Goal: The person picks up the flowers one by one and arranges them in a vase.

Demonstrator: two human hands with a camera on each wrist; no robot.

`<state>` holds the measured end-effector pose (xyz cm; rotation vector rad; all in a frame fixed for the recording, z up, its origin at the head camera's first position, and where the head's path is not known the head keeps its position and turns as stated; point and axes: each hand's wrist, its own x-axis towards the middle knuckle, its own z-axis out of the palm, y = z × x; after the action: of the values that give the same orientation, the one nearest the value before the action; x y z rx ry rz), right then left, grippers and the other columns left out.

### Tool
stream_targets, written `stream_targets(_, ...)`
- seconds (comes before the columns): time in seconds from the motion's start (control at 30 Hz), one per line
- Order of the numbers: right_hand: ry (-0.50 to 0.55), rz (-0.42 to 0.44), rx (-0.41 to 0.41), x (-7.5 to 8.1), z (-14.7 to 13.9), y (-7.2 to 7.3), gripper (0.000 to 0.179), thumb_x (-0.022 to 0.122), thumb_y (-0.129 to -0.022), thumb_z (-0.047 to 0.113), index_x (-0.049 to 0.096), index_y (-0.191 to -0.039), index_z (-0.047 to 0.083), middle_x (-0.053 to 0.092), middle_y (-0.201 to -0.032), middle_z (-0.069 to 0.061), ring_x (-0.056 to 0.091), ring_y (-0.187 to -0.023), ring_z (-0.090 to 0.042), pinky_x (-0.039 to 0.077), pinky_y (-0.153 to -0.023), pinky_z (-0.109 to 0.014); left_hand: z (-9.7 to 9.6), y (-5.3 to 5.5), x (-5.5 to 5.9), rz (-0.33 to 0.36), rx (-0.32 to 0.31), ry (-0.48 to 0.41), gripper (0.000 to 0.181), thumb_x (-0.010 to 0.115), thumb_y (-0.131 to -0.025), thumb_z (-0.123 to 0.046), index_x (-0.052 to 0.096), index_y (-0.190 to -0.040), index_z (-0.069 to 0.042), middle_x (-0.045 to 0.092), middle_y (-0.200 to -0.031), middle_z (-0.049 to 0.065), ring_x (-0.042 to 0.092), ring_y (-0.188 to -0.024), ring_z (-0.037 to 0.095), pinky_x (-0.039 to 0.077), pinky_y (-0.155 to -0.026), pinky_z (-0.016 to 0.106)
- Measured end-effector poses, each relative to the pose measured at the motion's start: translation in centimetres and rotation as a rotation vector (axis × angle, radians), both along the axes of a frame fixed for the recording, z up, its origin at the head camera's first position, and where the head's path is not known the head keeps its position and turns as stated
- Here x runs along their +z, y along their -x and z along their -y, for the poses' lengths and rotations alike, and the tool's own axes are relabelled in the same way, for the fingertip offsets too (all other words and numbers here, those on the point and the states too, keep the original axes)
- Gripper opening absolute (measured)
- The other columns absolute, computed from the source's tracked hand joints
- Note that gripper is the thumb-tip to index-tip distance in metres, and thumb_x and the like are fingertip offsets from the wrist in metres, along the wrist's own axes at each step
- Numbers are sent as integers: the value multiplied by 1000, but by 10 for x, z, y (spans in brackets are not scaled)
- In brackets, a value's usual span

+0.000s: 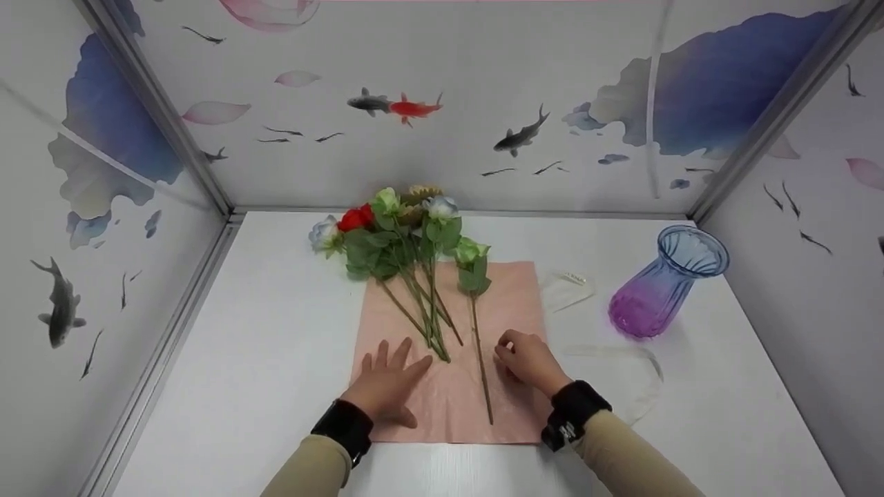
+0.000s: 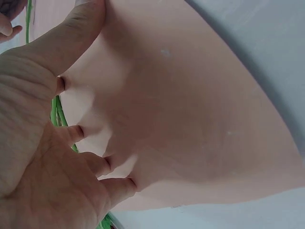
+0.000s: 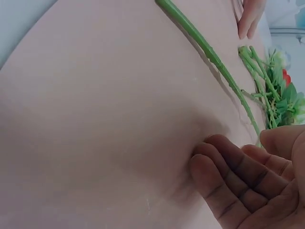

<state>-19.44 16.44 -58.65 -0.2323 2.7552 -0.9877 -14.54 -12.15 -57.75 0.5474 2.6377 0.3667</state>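
Observation:
A sheet of pink wrapping paper [image 1: 456, 414] lies on the white table. On it my left hand [image 1: 387, 383] presses with straight, spread fingers, just below the stem ends of a bunch of artificial flowers [image 1: 376, 252]. Red, light green and pale blue blooms show in that bunch. A single green-headed flower [image 1: 482, 359] lies apart, right of the bunch, its stem pointing toward me. Beside that stem, my right hand [image 1: 530, 360] rests with loosely curled fingers. In the right wrist view its fingertips [image 3: 205, 167] touch the paper, with nothing seen held; the stem [image 3: 209, 52] runs close by.
A blue-to-purple glass vase [image 1: 652, 304] leans at the right of the table. Between it and the paper lies a small clear strip with a pale piece [image 1: 572, 278]. A translucent ribbon [image 1: 652, 366] curves near my right wrist. Printed walls [image 1: 456, 166] enclose the back and sides.

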Motion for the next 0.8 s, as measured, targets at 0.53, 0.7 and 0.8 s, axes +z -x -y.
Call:
stream_targets(0.53, 31, 12, -21, -1, 6, 22, 24, 61, -104, 22, 70, -109, 0, 61, -64, -1, 55, -53, -13, 45, -52, -30, 0, 1, 2, 11, -13, 0, 109, 93, -71, -40, 33, -161, -25, 10, -170, 20, 5, -151, 56, 14, -117, 72)
stream_targets(0.7, 39, 17, -21, -3, 8, 30, 26, 62, -103, 24, 69, -110, 0, 63, -67, -2, 56, -54, -14, 46, -54, -31, 0, 2, 2, 13, -12, -3, 108, 93, -71, -39, 34, -161, -24, 12, -169, 21, 5, -151, 56, 14, -117, 72)
stream_targets(0.8, 16, 18, -30, -4, 10, 33, 28, 63, -103, 25, 68, -112, -1, 63, -68, -2, 57, -57, -14, 47, -57, -31, -1, 2, 1, 21, -9, -1, 109, 93, -71, -39, 34, -161, -24, 12, -169, 21, 5, -151, 56, 14, -117, 72)
